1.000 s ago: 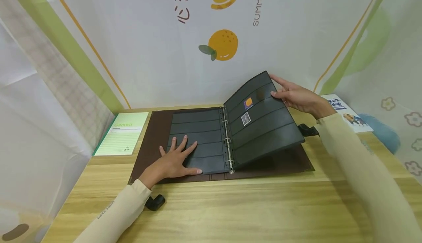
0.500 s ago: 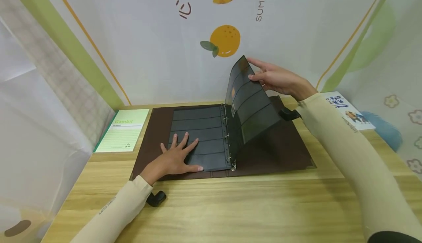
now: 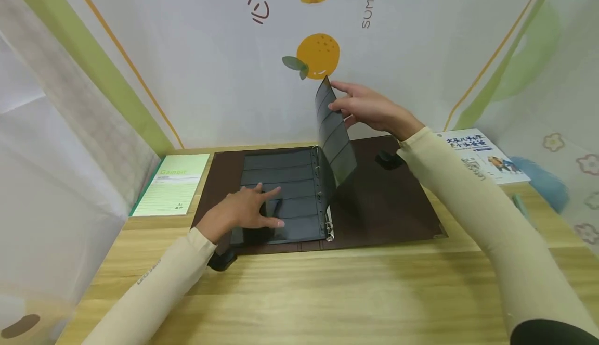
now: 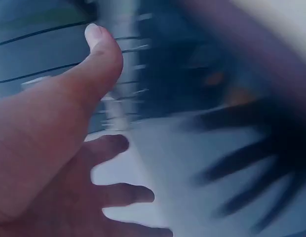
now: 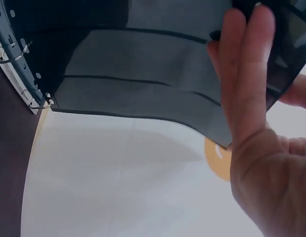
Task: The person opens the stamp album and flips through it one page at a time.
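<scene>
A brown ring binder (image 3: 388, 199) lies spread on the table, with black strip-pocket pages. Between the thumb and fingers of my right hand (image 3: 369, 106) is the outer edge of a black pocket page (image 3: 334, 129), standing nearly upright on the metal rings (image 3: 329, 228). The right wrist view shows the same page (image 5: 143, 59) bending from the rings toward the fingers. My left hand (image 3: 245, 209) spreads its fingers just over the left-hand page (image 3: 295, 168), whose glossy face mirrors them. The left wrist view is blurred; the thumb (image 4: 103, 59) shows near the ring spine (image 4: 121, 74).
A pale green notepad (image 3: 173, 183) lies left of the binder. At the back right is a white booklet (image 3: 486, 155) with a cartoon print, beside a blue object (image 3: 547, 183). A white printed cloth (image 3: 234, 100) hangs behind the table.
My right hand has swung the pocket page up and leftward from the right side, baring the brown back cover. My left hand, flat on the left page before, has lifted slightly.
</scene>
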`<action>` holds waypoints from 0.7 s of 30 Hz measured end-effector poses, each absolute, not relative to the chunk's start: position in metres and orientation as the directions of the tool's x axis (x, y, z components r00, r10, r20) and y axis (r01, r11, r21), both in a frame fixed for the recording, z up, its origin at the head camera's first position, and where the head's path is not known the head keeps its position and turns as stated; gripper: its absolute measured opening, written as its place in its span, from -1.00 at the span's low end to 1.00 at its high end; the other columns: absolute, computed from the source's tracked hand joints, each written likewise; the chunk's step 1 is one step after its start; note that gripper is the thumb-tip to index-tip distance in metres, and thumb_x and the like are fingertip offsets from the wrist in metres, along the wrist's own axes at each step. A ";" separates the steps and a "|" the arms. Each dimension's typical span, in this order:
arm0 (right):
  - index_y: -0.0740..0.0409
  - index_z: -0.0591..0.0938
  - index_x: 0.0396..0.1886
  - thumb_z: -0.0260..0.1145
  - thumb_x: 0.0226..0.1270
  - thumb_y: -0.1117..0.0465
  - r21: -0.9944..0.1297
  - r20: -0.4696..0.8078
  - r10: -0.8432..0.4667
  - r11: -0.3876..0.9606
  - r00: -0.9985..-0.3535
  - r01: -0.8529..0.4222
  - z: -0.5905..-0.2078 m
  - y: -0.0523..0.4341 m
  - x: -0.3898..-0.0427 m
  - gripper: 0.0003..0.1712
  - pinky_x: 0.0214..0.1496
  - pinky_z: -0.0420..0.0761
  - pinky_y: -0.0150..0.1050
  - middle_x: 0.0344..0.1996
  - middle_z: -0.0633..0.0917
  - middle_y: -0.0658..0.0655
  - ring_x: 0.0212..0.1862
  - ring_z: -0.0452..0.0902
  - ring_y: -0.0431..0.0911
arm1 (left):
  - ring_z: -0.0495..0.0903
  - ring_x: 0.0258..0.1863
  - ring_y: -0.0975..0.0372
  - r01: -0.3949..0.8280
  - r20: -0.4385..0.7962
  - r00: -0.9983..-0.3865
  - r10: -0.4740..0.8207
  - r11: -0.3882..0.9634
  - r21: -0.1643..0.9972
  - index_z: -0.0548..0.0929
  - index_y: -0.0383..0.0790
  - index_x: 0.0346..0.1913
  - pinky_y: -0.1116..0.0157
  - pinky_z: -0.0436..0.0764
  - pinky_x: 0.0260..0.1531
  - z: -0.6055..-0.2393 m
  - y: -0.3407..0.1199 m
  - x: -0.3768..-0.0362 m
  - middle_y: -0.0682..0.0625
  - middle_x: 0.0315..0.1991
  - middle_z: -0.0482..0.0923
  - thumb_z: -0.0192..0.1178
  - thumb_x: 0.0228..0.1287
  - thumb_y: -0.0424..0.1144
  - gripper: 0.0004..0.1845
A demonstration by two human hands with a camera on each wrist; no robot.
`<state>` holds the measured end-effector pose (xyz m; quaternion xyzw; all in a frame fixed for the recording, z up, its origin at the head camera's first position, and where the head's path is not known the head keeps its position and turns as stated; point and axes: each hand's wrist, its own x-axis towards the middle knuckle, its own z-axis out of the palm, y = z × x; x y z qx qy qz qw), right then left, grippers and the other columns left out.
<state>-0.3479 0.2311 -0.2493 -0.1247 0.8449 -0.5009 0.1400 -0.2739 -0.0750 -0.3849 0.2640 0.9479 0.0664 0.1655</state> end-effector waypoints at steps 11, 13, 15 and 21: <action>0.16 0.11 0.62 0.16 0.40 0.23 -0.824 0.016 -0.294 0.537 -0.956 -0.180 -0.245 0.200 -0.345 -0.17 -0.33 0.73 -0.31 -0.58 0.71 -0.07 -0.53 0.67 -0.20 | 0.80 -0.43 0.14 0.274 -0.072 -0.887 0.457 0.643 0.715 0.16 -0.18 0.59 0.10 0.70 -0.01 -0.255 0.004 -0.278 -0.10 0.21 0.63 0.00 0.38 0.41 -0.05; 0.18 0.13 0.61 0.18 0.38 0.24 -0.818 0.020 -0.296 0.544 -0.955 -0.185 -0.245 0.194 -0.344 -0.17 -0.36 0.73 -0.31 -0.70 0.68 -0.05 -0.59 0.65 -0.19 | 0.80 -0.48 0.16 0.262 -0.119 -0.874 0.472 0.663 0.701 0.27 -0.28 0.50 0.15 0.71 -0.04 -0.243 0.012 -0.279 -0.13 0.01 0.66 0.06 0.43 0.28 -0.16; 0.20 0.10 0.61 0.18 0.39 0.24 -0.819 0.011 -0.309 0.543 -0.951 -0.185 -0.245 0.191 -0.344 -0.16 -0.36 0.74 -0.27 -0.66 0.74 -0.01 -0.56 0.71 -0.17 | 0.80 -0.50 0.14 0.253 -0.158 -0.859 0.487 0.673 0.695 0.48 -0.37 0.17 0.21 0.73 -0.14 -0.236 0.017 -0.281 -0.09 -0.33 0.60 0.10 0.49 0.07 -0.46; 0.10 -0.07 0.67 0.14 0.55 -0.11 -0.813 -0.083 -0.372 0.562 -0.925 -0.152 -0.245 0.198 -0.345 -0.07 -0.18 0.78 -0.14 -0.23 0.83 0.25 -0.30 0.82 -0.03 | 0.81 -0.50 0.13 0.225 -0.173 -0.876 0.450 0.698 0.680 0.24 -0.12 -0.55 0.35 0.24 -0.66 -0.232 0.016 -0.293 0.08 -0.77 0.22 -0.02 0.40 -0.33 -0.68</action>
